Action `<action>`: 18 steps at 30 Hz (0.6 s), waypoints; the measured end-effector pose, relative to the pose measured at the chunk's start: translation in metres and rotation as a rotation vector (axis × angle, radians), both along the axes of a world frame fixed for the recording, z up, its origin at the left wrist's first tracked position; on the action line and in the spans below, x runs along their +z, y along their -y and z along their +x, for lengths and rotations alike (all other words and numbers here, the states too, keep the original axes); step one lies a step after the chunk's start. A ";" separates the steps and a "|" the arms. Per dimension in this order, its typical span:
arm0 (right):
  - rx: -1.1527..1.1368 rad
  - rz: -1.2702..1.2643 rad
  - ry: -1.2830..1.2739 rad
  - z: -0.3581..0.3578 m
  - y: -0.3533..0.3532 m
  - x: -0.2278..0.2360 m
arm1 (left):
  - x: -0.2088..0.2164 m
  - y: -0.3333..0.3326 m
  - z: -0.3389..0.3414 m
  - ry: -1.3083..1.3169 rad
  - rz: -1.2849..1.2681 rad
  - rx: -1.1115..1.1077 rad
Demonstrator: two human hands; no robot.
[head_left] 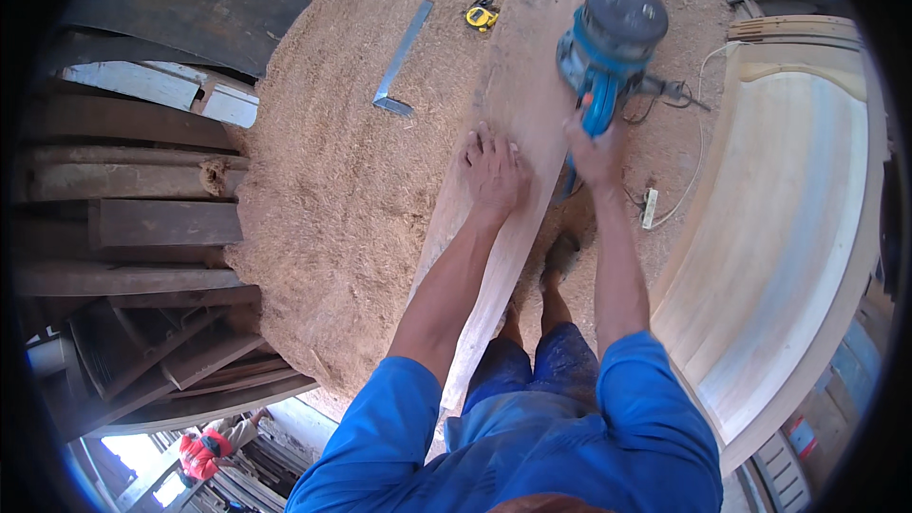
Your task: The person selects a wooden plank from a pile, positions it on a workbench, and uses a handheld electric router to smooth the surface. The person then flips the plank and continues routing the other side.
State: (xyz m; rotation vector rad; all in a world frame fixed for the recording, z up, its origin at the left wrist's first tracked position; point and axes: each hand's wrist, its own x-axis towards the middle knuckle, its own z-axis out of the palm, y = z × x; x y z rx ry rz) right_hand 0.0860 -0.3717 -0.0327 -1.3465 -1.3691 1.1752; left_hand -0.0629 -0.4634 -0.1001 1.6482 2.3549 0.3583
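Observation:
A long wooden board (534,66) runs from near my body to the far edge of the view. My left hand (498,171) lies on it, palm down with the fingers spread, holding nothing. My right hand (598,154) is wrapped round the blue handle of a power tool, which looks like a router (623,24) with a round dark-grey top. The tool is slightly blurred and sits at the board's right edge. Its underside and any bit are hidden.
Sawdust covers the floor, with a metal try square (404,57) and a yellow tape measure (482,14) left of the board. A white socket block (650,208) with a cord lies at right, beside a wooden panel (779,228). Stacked timber (171,223) lines the left; a person in red (199,456) is behind.

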 end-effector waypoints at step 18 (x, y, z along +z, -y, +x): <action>-0.018 -0.030 -0.148 -0.035 0.231 0.016 | 0.002 0.113 -0.011 0.009 -0.013 -0.041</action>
